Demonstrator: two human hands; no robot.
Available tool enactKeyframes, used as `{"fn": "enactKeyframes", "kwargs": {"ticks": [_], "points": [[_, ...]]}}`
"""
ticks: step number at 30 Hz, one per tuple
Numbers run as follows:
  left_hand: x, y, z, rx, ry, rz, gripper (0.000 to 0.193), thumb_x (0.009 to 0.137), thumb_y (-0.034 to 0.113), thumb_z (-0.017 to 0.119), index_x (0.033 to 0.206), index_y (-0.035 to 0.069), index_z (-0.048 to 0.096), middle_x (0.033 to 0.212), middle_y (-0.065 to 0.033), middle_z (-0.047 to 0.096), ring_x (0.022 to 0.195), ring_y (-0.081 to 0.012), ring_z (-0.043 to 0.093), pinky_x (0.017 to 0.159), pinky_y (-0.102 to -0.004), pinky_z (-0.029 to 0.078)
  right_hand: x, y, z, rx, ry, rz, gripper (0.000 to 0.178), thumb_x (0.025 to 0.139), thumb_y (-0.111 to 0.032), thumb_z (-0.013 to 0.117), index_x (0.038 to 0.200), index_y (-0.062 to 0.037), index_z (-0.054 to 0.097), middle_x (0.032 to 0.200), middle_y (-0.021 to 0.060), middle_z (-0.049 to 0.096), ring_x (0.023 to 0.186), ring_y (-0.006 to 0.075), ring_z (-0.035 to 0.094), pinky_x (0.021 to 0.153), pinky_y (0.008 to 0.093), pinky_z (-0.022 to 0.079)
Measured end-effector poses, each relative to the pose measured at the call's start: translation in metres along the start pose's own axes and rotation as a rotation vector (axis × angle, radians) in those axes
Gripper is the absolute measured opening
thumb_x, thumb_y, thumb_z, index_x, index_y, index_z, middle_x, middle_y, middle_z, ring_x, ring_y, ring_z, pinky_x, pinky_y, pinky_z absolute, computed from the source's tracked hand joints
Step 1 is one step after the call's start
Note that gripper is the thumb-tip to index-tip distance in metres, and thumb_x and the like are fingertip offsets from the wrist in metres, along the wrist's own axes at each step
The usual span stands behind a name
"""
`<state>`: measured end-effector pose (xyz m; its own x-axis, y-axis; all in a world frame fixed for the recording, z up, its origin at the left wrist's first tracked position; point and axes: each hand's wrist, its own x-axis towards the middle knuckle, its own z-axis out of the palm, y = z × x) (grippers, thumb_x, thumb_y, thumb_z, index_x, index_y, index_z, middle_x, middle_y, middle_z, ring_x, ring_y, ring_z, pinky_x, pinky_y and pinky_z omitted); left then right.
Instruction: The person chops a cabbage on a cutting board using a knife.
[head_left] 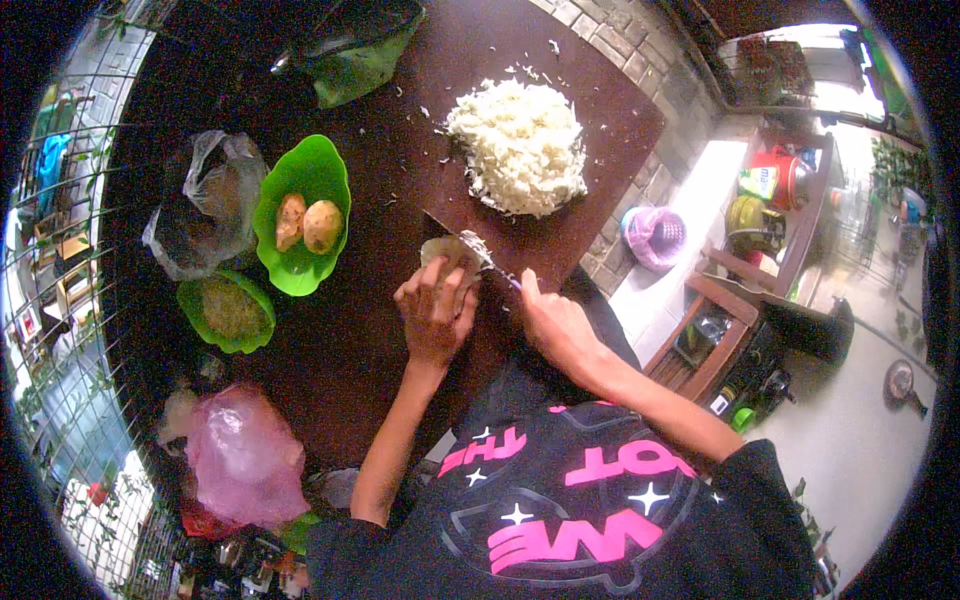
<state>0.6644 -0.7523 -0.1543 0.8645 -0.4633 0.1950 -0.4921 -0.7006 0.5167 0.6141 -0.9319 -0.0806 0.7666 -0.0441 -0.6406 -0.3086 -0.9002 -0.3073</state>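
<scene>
My left hand (438, 312) presses down with bent fingers on a pale piece of cabbage (436, 248) on the dark brown tabletop (370, 370). In my right hand (556, 325) is a knife (509, 279), its purple handle gripped and its blade lying along the right side of the cabbage piece. Fine white shreds (476, 243) cling by the blade. Beyond both hands sits a large heap of shredded cabbage (517, 145), with loose bits scattered around it. My fingers partly cover the cabbage piece.
Left of my hands, a green leaf-shaped dish (305, 268) holds two orange-brown lumps. Near it are a smaller green bowl (225, 312), a clear plastic bag (200, 215) and a pink bag (245, 455). A dark green bag (365, 65) lies at the back; a wooden shelf (720, 320) stands right.
</scene>
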Motion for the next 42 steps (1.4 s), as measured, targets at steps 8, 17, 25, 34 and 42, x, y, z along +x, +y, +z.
{"fn": "enactKeyframes", "kwargs": {"ticks": [8,17,25,34,42], "points": [[0.001,0.001,0.003,-0.027,0.000,-0.015,0.034,0.077,0.024,0.069,0.108,0.013,0.058,0.124,-0.0070,0.051,0.113,-0.0262,0.047,0.093,-0.0421,0.035,-0.001,0.002,0.007,-0.054,0.069,-0.031,0.049,0.085,-0.007,0.047,0.130,0.0083,0.034,0.065,0.0208,0.063,0.059,0.0365,0.066,0.049,0.0461,0.054],[0.004,0.006,-0.002,-0.015,0.002,-0.004,0.035,0.078,0.022,0.068,0.110,0.013,0.058,0.124,-0.0074,0.051,0.114,-0.0262,0.047,0.094,-0.0416,0.034,0.004,0.017,0.023,-0.071,0.131,-0.037,0.045,0.086,-0.009,0.048,0.126,0.0075,0.036,0.067,0.0238,0.063,0.060,0.0377,0.066,0.051,0.0483,0.054],[0.001,0.003,-0.001,-0.030,0.010,-0.003,0.037,0.077,0.021,0.069,0.111,0.013,0.057,0.124,-0.0080,0.052,0.114,-0.0270,0.047,0.093,-0.0424,0.036,0.001,-0.001,0.004,-0.023,0.132,-0.016,0.040,0.085,-0.006,0.047,0.122,0.0073,0.038,0.066,0.0246,0.063,0.060,0.0393,0.065,0.051,0.0490,0.053],[0.005,0.003,-0.001,0.020,-0.006,-0.002,0.037,0.077,0.022,0.069,0.110,0.012,0.056,0.124,-0.0083,0.050,0.112,-0.0281,0.047,0.093,-0.0432,0.035,0.009,-0.004,0.016,-0.055,0.120,-0.036,0.024,0.089,-0.005,0.044,0.112,0.0025,0.040,0.071,0.0246,0.065,0.063,0.0365,0.067,0.051,0.0471,0.055],[-0.001,0.000,0.004,-0.007,0.001,0.010,0.036,0.078,0.024,0.068,0.109,0.012,0.057,0.122,-0.0086,0.051,0.113,-0.0282,0.047,0.094,-0.0431,0.035,0.001,-0.001,0.013,0.024,0.047,-0.004,0.024,0.089,-0.005,0.044,0.111,0.0025,0.037,0.069,0.0270,0.064,0.066,0.0409,0.067,0.053,0.0503,0.054]]}}
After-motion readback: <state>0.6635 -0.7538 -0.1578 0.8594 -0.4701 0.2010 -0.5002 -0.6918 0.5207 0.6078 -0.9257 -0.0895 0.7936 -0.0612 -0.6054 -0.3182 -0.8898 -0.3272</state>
